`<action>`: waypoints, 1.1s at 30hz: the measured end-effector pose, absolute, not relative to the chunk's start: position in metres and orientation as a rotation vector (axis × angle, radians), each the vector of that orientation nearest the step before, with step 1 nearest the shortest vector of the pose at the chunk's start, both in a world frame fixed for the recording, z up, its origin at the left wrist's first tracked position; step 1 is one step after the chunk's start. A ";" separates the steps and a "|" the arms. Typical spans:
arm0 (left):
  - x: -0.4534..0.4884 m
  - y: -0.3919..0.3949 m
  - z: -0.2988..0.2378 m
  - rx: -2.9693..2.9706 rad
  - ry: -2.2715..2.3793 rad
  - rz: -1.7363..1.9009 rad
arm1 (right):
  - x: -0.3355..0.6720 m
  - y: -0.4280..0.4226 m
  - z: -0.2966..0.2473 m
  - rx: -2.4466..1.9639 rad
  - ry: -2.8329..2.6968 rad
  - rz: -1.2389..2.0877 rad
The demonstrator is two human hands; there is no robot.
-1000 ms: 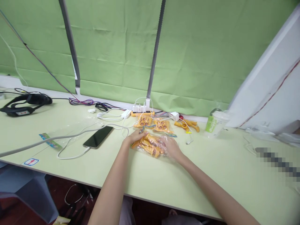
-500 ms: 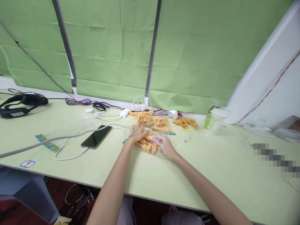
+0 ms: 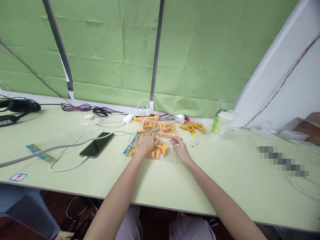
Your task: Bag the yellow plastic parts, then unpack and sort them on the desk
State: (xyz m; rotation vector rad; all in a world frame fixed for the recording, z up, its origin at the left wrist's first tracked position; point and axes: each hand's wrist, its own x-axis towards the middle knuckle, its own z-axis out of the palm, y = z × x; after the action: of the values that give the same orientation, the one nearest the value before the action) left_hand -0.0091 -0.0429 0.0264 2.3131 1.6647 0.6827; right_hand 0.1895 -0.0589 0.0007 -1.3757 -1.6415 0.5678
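A clear plastic bag holding orange, brown-spotted pieces [image 3: 156, 152] lies flat on the table, its coloured header strip [image 3: 128, 146] toward the left. My left hand [image 3: 147, 142] rests on top of the bag, fingers stretched out and pointing away from me, hiding part of the contents. At the bag's right end is my right hand [image 3: 180, 148], fingers loosely bent and apart over the clear plastic. Whether its fingertips touch the film is hard to tell. Just behind lie two similar bags, a left one [image 3: 148, 125] and a right one [image 3: 167, 128].
Loose orange pieces [image 3: 192, 127] and a white-and-green cup [image 3: 222, 125] stand to the right. Leftward are a phone [image 3: 97, 145] on a charging cable, an opened clear wrapper [image 3: 41, 152] and a headset [image 3: 18, 108]. An orange power strip [image 3: 146, 117] with plugs sits at the back.
My right hand has drawn off the orange pieces to the bag's right end. The bag's pieces look more spread out and its header strip shows at left. The camera view has turned slightly right.
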 end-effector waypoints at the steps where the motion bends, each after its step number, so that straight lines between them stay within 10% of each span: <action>1: -0.009 -0.043 0.026 2.298 1.769 0.686 | 0.193 -0.062 0.006 -1.500 -1.669 0.487; 9: -0.027 -0.040 0.027 2.094 2.210 0.361 | 0.188 -0.079 0.020 -1.761 -2.054 0.832; 33: -0.063 -0.021 0.018 1.559 0.934 0.624 | 0.205 -0.053 0.000 -1.290 -1.361 1.025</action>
State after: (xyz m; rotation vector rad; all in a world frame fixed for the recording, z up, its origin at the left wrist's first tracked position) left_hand -0.0630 -0.0213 0.0176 1.5589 0.9337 0.6238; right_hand 0.2047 -0.0528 0.0004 -1.2903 -1.3606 1.0251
